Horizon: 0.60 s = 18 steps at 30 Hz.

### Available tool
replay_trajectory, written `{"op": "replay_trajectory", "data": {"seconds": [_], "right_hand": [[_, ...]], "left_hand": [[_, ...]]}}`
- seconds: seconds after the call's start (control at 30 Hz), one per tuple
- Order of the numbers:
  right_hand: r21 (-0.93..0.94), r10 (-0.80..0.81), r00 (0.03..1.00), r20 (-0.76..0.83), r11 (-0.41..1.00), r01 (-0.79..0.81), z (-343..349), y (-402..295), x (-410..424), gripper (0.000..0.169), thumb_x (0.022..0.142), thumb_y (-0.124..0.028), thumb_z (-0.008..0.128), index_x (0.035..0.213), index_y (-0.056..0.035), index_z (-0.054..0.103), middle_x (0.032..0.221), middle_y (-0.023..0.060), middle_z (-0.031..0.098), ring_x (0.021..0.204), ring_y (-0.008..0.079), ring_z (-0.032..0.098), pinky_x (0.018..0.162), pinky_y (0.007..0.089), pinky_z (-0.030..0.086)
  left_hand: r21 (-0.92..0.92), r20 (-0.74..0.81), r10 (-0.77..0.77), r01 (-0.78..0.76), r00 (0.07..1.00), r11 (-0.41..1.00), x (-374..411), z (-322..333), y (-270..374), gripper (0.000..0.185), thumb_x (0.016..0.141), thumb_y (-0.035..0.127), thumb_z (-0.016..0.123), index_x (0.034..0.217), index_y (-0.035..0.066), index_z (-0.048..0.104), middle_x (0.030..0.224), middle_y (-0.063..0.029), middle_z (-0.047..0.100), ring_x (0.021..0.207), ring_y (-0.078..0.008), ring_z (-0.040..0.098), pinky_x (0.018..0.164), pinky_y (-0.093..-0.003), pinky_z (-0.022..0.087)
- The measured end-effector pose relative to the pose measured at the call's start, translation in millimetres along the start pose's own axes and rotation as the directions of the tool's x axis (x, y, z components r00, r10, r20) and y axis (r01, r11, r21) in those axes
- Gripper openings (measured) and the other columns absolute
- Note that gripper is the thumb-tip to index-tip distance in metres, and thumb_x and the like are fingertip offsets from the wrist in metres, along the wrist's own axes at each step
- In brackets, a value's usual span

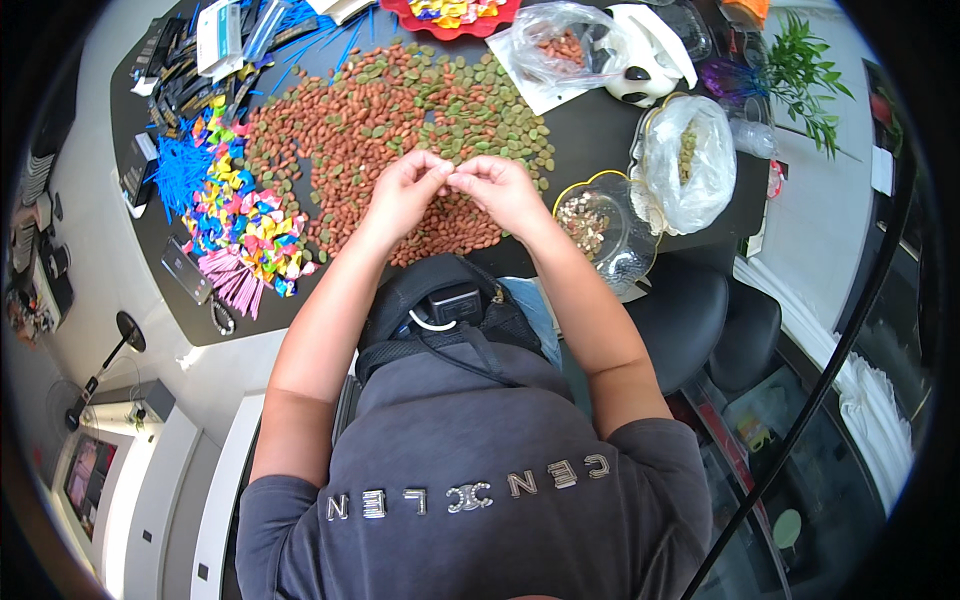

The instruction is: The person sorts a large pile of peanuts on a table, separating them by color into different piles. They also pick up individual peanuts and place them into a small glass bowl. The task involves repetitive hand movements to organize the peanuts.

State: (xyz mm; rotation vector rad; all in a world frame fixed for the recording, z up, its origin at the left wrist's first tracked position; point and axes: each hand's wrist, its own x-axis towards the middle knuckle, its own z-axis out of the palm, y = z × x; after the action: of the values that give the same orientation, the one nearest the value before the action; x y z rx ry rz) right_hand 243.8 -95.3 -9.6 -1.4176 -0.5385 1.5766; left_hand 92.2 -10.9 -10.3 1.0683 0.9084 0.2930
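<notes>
My left hand (409, 191) and my right hand (499, 191) meet at the fingertips above a wide spread of nuts and beans on a dark table. Thumbs and index fingers of both are pinched together; whatever small thing may be between them is too small to tell. Reddish-brown peanuts (360, 120) lie around and under the hands. Flat green beans (517, 127) are mixed in, mostly toward the far right of the spread. To the right of my right hand, a clear glass dish with a gold scalloped rim (626, 247) holds small pale bits and shells.
Twist-wrapped candies (251, 232), pink sticks (234, 281), blue sticks (180, 169) and a phone (186, 270) lie at left. Black packets (176, 97) are behind them. At right are a plastic bag of green beans (694, 169), a bag of peanuts (562, 49) and a white container (649, 56). A red candy tray (450, 30) stands at the back.
</notes>
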Motion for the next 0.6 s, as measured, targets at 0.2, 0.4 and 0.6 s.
{"op": "replay_trajectory", "data": {"seconds": [0.2,0.4,0.6], "right_hand": [[-0.567,-0.151,0.983,-0.105,0.821,0.066,-38,-36,20,0.020,0.086,-0.026,0.069,0.091,-0.0067,0.072,0.081,0.0004,0.069,0.073,0.0074,0.060,0.069,0.0258,0.049],[-0.971,-0.671,0.706,-0.226,0.212,-0.109,-131,-79,69,0.027,0.084,-0.038,0.062,0.087,-0.0140,0.072,0.086,0.0092,0.068,0.077,0.0310,0.065,0.065,0.0414,0.052],[-0.940,-0.397,0.857,-0.328,0.045,-0.339,-139,-78,85,0.025,0.087,-0.034,0.060,0.091,-0.0124,0.072,0.088,0.0118,0.070,0.083,0.0309,0.067,0.071,0.0430,0.053]], "left_hand": [[0.199,-0.177,0.004,0.032,0.984,0.980,5,-8,-10,0.024,0.094,0.024,0.061,0.080,0.004,0.059,0.065,0.0059,0.049,0.060,-0.0042,0.041,0.055,-0.0226,0.037],[0.496,-0.205,0.026,0.081,0.978,0.864,-4,-31,-24,0.032,0.090,0.026,0.065,0.072,0.003,0.055,0.060,0.0021,0.047,0.058,-0.0078,0.041,0.054,-0.0267,0.038],[0.816,-0.146,-0.007,0.125,0.989,0.564,-9,-33,-12,0.032,0.088,0.031,0.064,0.075,0.002,0.059,0.068,-0.0125,0.058,0.069,-0.0307,0.058,0.063,-0.0396,0.046]]}}
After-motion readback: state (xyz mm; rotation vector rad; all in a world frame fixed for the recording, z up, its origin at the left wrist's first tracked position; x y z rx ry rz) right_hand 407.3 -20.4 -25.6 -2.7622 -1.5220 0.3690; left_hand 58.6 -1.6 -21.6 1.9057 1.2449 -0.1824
